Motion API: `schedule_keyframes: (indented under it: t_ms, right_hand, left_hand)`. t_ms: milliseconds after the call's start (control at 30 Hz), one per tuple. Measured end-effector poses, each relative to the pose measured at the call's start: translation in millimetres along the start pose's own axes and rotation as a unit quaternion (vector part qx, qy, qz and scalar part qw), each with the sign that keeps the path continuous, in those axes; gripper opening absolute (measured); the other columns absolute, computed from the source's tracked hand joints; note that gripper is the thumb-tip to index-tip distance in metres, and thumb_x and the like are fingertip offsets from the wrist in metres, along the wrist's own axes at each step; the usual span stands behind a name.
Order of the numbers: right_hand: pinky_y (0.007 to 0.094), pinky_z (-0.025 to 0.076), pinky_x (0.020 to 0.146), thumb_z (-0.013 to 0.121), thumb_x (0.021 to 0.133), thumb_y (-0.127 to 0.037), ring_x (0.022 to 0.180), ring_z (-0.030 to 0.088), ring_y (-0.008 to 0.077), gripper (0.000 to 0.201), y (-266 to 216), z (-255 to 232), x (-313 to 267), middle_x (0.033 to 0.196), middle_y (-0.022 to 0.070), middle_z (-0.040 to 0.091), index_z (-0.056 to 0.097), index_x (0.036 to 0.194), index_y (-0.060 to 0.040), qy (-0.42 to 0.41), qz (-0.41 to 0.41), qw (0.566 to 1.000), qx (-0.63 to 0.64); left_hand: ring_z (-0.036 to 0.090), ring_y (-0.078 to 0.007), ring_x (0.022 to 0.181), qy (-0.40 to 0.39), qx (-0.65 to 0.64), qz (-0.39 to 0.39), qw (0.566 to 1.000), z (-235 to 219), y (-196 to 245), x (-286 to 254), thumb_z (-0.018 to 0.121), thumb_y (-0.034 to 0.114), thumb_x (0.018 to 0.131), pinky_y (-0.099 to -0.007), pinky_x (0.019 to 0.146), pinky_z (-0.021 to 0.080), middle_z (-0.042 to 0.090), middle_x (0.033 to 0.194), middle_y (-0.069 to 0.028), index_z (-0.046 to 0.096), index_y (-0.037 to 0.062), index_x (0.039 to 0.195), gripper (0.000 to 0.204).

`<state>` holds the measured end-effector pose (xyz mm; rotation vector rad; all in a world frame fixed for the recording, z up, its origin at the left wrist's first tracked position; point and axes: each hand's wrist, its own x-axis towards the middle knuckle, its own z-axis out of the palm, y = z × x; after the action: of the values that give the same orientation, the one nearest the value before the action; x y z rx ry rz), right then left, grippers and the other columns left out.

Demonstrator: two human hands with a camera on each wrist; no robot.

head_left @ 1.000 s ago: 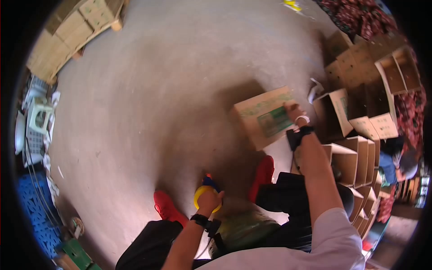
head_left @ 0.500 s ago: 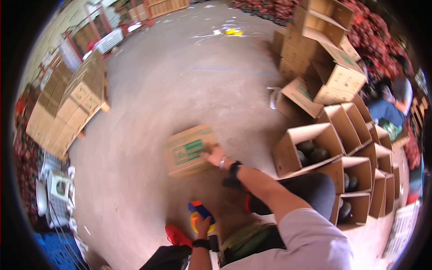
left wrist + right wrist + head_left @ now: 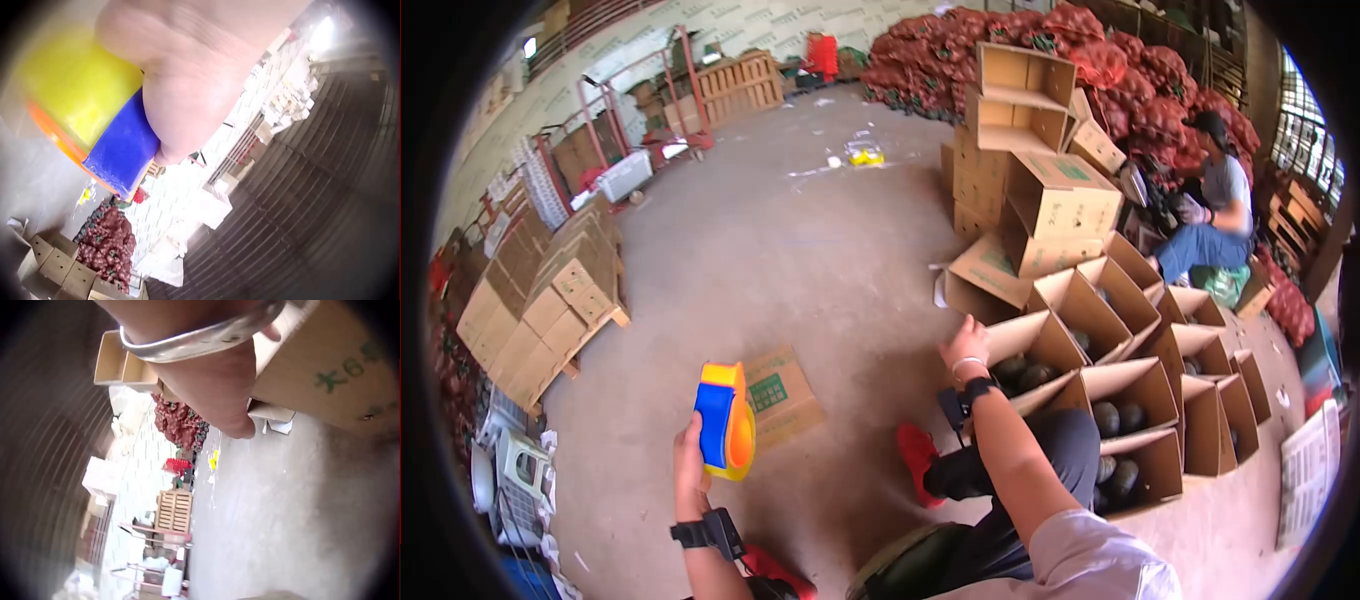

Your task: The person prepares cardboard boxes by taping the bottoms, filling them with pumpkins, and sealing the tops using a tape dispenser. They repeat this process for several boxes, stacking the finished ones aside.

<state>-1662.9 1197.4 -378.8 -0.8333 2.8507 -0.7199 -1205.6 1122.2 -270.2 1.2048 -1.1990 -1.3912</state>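
The left hand (image 3: 688, 455) grips a likely light, stiff blue-and-yellow plastic tape dispenser (image 3: 722, 425) by its blue side; the right hand (image 3: 964, 346)'s grasp is unclear.

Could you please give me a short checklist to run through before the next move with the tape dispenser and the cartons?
1. Left hand holding the tape dispenser: ok.
2. Right hand at the near edge of the open carton: ok.
3. Right hand's grip on that edge: cannot tell.
4. Dark round produce inside that carton: ok, some is visible.
5. That carton's top closed: not ok, it stands open.
6. Printed carton free of both hands: ok, it lies on the floor.
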Motion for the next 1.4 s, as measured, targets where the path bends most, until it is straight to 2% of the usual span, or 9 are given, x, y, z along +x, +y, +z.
schedule_keyframes:
  t_ms: [67, 133, 233, 433, 567, 767, 1000, 1167, 1400]
  right_hand:
    - [0.0429, 0.042, 0.092, 0.064, 0.074, -0.03, 0.122, 0.038, 0.028, 0.069, 2.4, -13.1, -8.1, 0.135, 0.0127, 0.036, 0.034, 0.131, -0.009, 0.008, 0.08, 0.996, 0.036]
    - [0.0382, 0.044, 0.088, 0.06, 0.075, -0.024, 0.113, 0.05, 0.0267, 0.043, 56.3, 81.2, 43.5, 0.123, 0.0123, 0.051, 0.055, 0.115, -0.0094, -0.218, -0.1, 0.963, -0.125]
    - [0.0347, 0.048, 0.082, 0.054, 0.078, -0.018, 0.102, 0.058, 0.0268, 0.023, 30.7, 50.8, 15.2, 0.107, 0.0118, 0.061, 0.067, 0.094, -0.0091, -0.213, -0.089, 0.964, -0.134]
    - [0.0362, 0.048, 0.08, 0.051, 0.079, -0.021, 0.099, 0.058, 0.0312, 0.027, -19.4, 104.1, 2.1, 0.104, 0.0146, 0.061, 0.066, 0.094, -0.0041, -0.227, -0.234, 0.938, -0.115]
    - [0.0399, 0.043, 0.084, 0.057, 0.073, -0.042, 0.098, 0.055, 0.0382, 0.053, -70.4, 112.4, -39.5, 0.101, 0.0263, 0.058, 0.061, 0.096, 0.0056, -0.338, -0.091, 0.896, 0.273]
    - [0.0389, 0.043, 0.085, 0.061, 0.068, -0.047, 0.1, 0.055, 0.0362, 0.059, -56.8, 41.3, -91.5, 0.103, 0.0231, 0.059, 0.06, 0.1, 0.0029, -0.337, -0.414, 0.845, -0.036]
    - [0.0394, 0.049, 0.072, 0.056, 0.076, -0.03, 0.085, 0.062, 0.0282, 0.024, -0.9, 23.9, -89.6, 0.087, 0.0117, 0.065, 0.065, 0.09, -0.0118, -0.17, -0.337, 0.916, -0.134]
    - [0.0383, 0.049, 0.072, 0.053, 0.076, -0.022, 0.088, 0.062, 0.0267, 0.019, -2.3, 19.8, -87.3, 0.09, 0.011, 0.065, 0.066, 0.087, -0.0132, -0.189, -0.338, 0.915, -0.111]
    - [0.034, 0.05, 0.074, 0.045, 0.084, -0.017, 0.093, 0.062, 0.0233, 0.025, -13.2, 20.7, -87.4, 0.099, 0.008, 0.065, 0.068, 0.095, -0.0134, -0.232, -0.291, 0.919, -0.129]
  left_hand:
    - [0.057, -0.0116, 0.068, -0.042, 0.079, 0.051, 0.995, 7.4, 51.9, -15.9, 0.053, 0.039, 0.086, -0.0253, 0.064, 0.045, 0.062, 0.08, -0.0066, 0.06, -0.0032, 0.089, 0.043]
    - [0.056, -0.0108, 0.064, -0.058, 0.14, 0.076, 0.986, 3.8, 89.0, -44.5, 0.053, 0.039, 0.086, -0.0242, 0.061, 0.044, 0.061, 0.075, -0.0055, 0.061, -0.0023, 0.083, 0.042]
    - [0.056, -0.0106, 0.062, -0.073, 0.197, 0.076, 0.975, -18.4, 122.0, -79.2, 0.055, 0.037, 0.085, -0.0233, 0.059, 0.044, 0.061, 0.071, -0.0049, 0.06, -0.0014, 0.076, 0.04]
    - [0.062, -0.0182, 0.081, -0.003, -0.119, -0.034, 0.992, -20.3, 51.3, -135.9, 0.055, 0.031, 0.084, -0.0283, 0.075, 0.049, 0.063, 0.093, -0.0121, 0.057, -0.006, 0.102, 0.042]
    - [0.061, -0.0171, 0.084, -0.133, 0.044, -0.082, 0.987, 13.2, 50.3, -130.4, 0.056, 0.029, 0.085, -0.0277, 0.076, 0.048, 0.063, 0.096, -0.0123, 0.057, -0.0068, 0.103, 0.04]
    - [0.061, -0.0183, 0.085, -0.155, -0.119, -0.056, 0.979, 65.3, 37.5, -73.8, 0.055, 0.031, 0.086, -0.0287, 0.078, 0.048, 0.062, 0.099, -0.0121, 0.055, -0.006, 0.106, 0.042]
    - [0.059, -0.0209, 0.094, -0.106, -0.231, 0.001, 0.967, 78.3, 30.0, -37.2, 0.048, 0.033, 0.089, -0.0326, 0.086, 0.046, 0.061, 0.104, -0.0092, 0.051, 0.0019, 0.114, 0.04]
    - [0.056, -0.0223, 0.051, -0.025, -0.334, -0.004, 0.942, 99.9, 44.4, -72.1, 0.038, 0.042, 0.089, -0.0354, 0.054, 0.049, 0.057, 0.064, -0.0083, 0.055, 0.0052, 0.084, 0.041]
    - [0.056, -0.0255, 0.052, -0.1, -0.302, 0.021, 0.948, 154.7, 117.1, -123.8, 0.039, 0.042, 0.089, -0.0367, 0.055, 0.049, 0.058, 0.061, -0.0126, 0.056, 0.004, 0.096, 0.042]
